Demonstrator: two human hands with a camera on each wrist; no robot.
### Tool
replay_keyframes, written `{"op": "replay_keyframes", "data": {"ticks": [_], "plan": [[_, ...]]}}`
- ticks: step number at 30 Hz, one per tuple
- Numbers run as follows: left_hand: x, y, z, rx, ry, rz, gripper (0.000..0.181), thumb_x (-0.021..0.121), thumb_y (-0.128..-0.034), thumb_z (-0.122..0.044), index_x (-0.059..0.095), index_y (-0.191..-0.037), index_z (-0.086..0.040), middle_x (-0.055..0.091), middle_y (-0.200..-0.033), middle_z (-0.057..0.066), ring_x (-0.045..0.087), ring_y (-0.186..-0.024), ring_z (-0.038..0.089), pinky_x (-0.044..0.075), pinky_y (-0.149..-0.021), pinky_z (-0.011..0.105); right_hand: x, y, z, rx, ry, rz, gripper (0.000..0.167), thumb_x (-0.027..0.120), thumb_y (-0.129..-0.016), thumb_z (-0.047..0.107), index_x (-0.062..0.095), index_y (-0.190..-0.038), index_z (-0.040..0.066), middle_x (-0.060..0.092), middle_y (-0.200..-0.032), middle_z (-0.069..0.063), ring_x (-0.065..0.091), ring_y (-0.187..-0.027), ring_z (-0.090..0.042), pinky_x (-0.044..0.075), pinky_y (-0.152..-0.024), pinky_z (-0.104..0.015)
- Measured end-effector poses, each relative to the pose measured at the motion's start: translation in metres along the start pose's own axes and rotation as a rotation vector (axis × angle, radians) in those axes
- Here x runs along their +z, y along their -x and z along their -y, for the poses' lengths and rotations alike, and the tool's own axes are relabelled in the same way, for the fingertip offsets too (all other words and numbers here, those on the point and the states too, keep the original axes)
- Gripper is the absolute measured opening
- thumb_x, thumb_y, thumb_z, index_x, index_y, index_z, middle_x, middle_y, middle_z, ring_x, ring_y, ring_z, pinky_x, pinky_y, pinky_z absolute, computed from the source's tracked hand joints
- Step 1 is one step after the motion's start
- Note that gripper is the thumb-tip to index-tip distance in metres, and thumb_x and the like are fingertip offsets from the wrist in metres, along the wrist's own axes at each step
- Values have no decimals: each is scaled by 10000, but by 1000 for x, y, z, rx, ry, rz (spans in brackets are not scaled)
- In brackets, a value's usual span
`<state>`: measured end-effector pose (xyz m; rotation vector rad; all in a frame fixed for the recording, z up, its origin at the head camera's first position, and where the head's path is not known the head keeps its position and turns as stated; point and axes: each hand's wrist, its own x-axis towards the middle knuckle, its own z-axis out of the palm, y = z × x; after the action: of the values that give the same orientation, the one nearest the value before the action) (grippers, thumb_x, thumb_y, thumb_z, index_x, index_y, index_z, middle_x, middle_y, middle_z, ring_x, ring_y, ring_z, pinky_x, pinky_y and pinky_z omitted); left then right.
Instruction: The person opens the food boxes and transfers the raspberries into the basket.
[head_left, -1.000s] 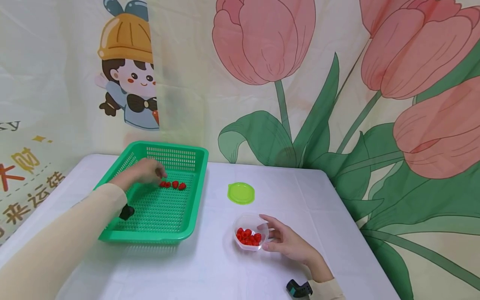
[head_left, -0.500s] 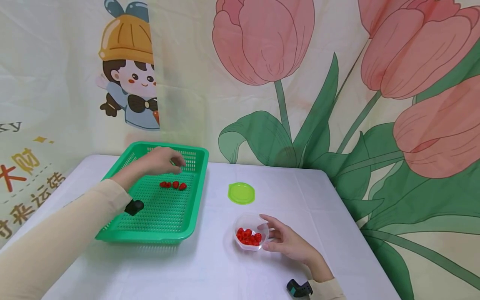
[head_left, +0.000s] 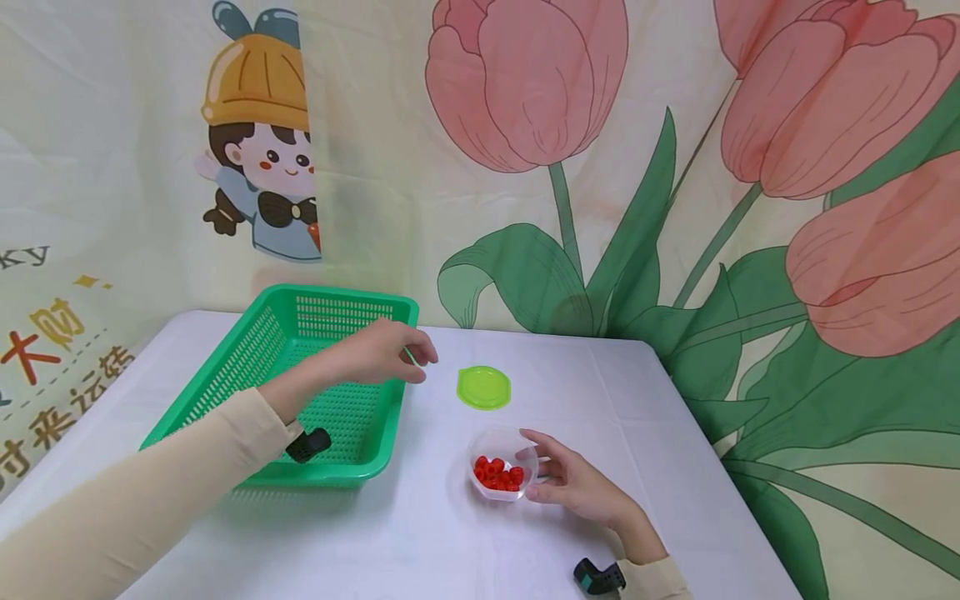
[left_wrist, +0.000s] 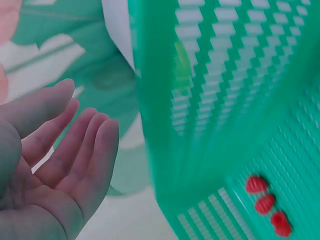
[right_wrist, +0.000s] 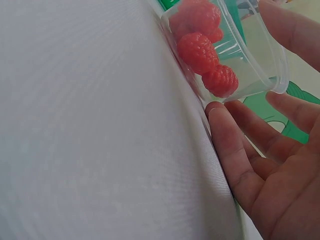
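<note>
My left hand [head_left: 386, 350] hovers over the right rim of a green plastic basket [head_left: 397, 417]. Its fingers are loosely bent, and nothing shows between them in the left wrist view. Behind the basket's wall in that view, several raspberries [left_wrist: 265, 203] lie in a row on its floor; in the head view the hand and arm cover them. My right hand [head_left: 581, 483] holds a clear plastic cup [head_left: 486, 440] from its right side, fingers and thumb curved about its wall. Red raspberries [right_wrist: 197, 52] are piled inside the cup, which stands on the table.
A light green round lid [head_left: 483, 387] lies flat on the white-covered table [head_left: 600, 408], behind the cup and right of the basket. A printed backdrop with tulips [head_left: 528, 83] hangs behind the table. Each wrist wears a black device [head_left: 597, 577].
My left hand has lifted from beside the raspberries in the basket and moved right, to above the basket's right rim. The right hand and the cup have stayed put.
</note>
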<state>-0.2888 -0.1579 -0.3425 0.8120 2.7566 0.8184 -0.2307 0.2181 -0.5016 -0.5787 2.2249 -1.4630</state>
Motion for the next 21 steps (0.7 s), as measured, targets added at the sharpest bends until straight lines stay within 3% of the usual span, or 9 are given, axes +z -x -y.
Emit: {"op": "replay_keyframes", "data": {"ticks": [9, 21], "plan": [[32, -2, -32, 67, 80, 71, 213, 797, -949, -130, 756, -1157, -127, 746, -1056, -25, 715, -986, 166, 612, -839, 315, 1, -1, 0, 9, 0, 0, 816, 808, -957, 269, 373, -1648, 245, 568, -1469, -116, 610, -1274, -289, 573, -982, -271], [67, -9, -58, 64, 132, 116, 200, 823, -927, -117, 765, -1113, -163, 739, -1015, -44, 703, -948, 132, 608, -811, 290, -1, 0, 1, -3, -20, 11, 827, 808, -959, 269, 362, -1653, 218, 559, -1476, -131, 604, -1286, -303, 571, -979, -271]]}}
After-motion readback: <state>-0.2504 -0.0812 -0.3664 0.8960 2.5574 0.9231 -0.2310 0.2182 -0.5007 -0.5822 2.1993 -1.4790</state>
